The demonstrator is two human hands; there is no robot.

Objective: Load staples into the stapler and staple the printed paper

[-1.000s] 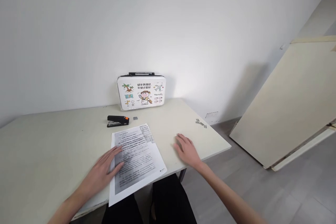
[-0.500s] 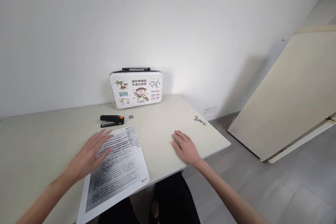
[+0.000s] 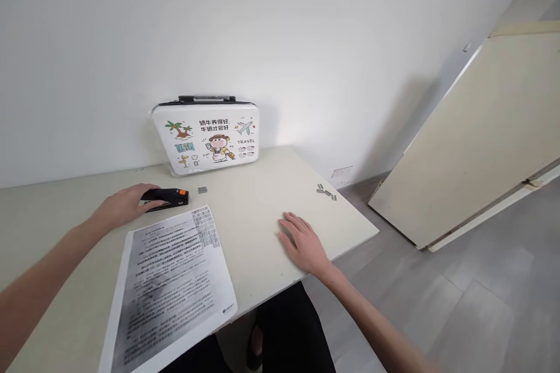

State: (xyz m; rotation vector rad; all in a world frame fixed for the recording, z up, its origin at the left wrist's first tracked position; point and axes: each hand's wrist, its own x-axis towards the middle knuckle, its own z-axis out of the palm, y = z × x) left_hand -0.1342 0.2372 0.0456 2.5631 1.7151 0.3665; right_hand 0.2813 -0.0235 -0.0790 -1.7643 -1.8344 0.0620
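Two hands are on the surface [image 3: 262,198]. Left of centre, the left hand [image 3: 125,207] closes its fingers around the rear end of the black stapler [image 3: 170,196], which lies just above the paper [image 3: 170,280]. The right hand [image 3: 301,242] lies flat at centre right with fingers spread, holding nothing. A case [image 3: 205,137] stands behind, against the wall.

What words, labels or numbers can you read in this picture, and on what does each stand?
"TRAVEL": on the white case, beneath the aeroplane drawing.
"奶牛养得好" over "牛奶才会好": top middle of the same case, as far as it reads.
Printed sheet: dense text, too small and blurred to read.
Stapler: no readable label.
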